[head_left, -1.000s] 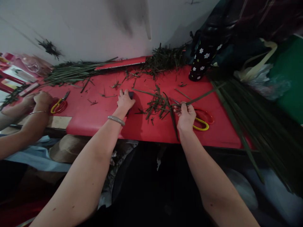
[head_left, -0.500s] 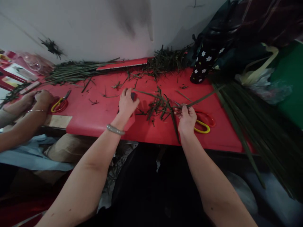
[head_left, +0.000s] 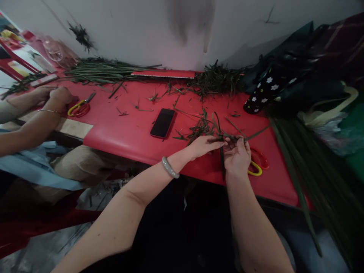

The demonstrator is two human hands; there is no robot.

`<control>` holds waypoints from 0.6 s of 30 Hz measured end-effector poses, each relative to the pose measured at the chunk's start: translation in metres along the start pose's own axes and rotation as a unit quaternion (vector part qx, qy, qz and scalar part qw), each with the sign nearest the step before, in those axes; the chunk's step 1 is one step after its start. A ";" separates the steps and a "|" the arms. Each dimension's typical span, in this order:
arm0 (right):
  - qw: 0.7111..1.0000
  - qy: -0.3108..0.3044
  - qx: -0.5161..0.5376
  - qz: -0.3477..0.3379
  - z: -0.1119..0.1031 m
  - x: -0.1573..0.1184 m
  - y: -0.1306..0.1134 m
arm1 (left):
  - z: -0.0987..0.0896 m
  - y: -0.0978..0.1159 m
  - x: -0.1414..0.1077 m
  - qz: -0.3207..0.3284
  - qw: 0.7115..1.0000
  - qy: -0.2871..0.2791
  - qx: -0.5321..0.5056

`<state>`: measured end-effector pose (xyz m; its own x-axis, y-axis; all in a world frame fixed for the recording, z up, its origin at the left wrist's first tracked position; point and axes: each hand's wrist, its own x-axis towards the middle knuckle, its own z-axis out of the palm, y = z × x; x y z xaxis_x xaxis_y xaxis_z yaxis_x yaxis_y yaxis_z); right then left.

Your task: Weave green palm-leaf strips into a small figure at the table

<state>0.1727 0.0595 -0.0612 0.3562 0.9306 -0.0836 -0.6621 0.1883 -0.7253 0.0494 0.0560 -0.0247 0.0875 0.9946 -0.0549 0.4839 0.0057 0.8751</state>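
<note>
Green leaf strips (head_left: pixel 220 131), crossed over one another, are held near the table's front edge. My right hand (head_left: pixel 238 153) pinches them, with one long strip reaching out to the right. My left hand (head_left: pixel 203 146) meets it from the left, its fingers together at the strips' crossing; the fingertips are partly hidden. Just right of my right hand lie scissors with red and yellow handles (head_left: pixel 257 168), their blades out of sight. Cut leaf scraps (head_left: pixel 199 127) lie behind my left hand. A dark phone (head_left: pixel 163 123) rests flat on the red table cover (head_left: pixel 125 132).
Long leaves (head_left: pixel 309 182) hang over the right edge beside a flowered black bottle (head_left: pixel 260 91). Leaf piles (head_left: pixel 218 79) line the wall. At left, another person's hands (head_left: pixel 61 96) are near a second pair of scissors (head_left: pixel 81 108).
My left hand has left the phone, now uncovered, and moved right to the leaf strips beside my right hand. The view has shifted, so the table's things appear farther right.
</note>
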 end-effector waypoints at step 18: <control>1.000 0.014 -0.013 -0.014 0.002 -0.001 0.001 | -0.129 -0.077 0.043 -0.035 0.916 0.178 0.357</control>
<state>0.1708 0.0591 -0.0605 0.3939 0.9155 -0.0819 -0.6338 0.2061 -0.7455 -0.0967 0.1112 -0.0325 -0.1932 0.9659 0.1726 0.9350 0.1279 0.3308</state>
